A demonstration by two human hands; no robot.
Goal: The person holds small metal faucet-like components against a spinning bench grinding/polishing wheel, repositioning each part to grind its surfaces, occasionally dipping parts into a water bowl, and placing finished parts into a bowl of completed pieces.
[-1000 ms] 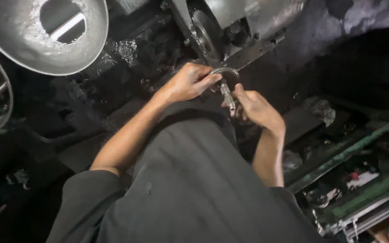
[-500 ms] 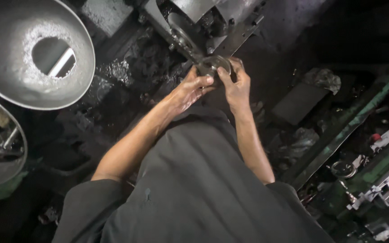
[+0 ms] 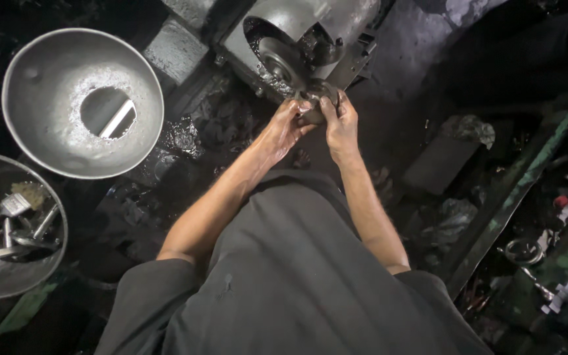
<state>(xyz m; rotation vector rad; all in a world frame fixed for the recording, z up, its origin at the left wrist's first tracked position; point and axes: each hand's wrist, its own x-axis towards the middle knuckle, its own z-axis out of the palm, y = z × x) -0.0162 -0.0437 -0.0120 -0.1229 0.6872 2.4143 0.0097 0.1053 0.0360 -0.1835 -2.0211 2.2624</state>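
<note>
Both hands have travelled up from the lap to the mouth of the grey metal machine housing (image 3: 310, 26) since a second ago, and the small metal ring (image 3: 317, 92) has gone with them. Left hand (image 3: 284, 128): fingers curled, tips pinched on the near edge of the ring. Right hand (image 3: 340, 121): fingers folded over the ring's right side, thumb against it; both grips close and tight, with little gap showing. Ring is dull, dark, oily, and mostly hidden under the fingertips; it sits just beyond them, touching or nearly touching the round steel disc (image 3: 277, 59) set in the housing opening — cannot tell which. Disc is smooth, circular, with greasy black residue round its rim. Well off to the left of the left fingers lies a wide, dished metal bowl (image 3: 41, 79), matt grey, with a round hole cut through its middle and a scuffed, pale ring about that hole. Nearer the person on that side, a shallow round tray (image 3: 8, 276) holds loose tools and a brush. Floor beneath is black, wet-looking and littered with grime.
</note>
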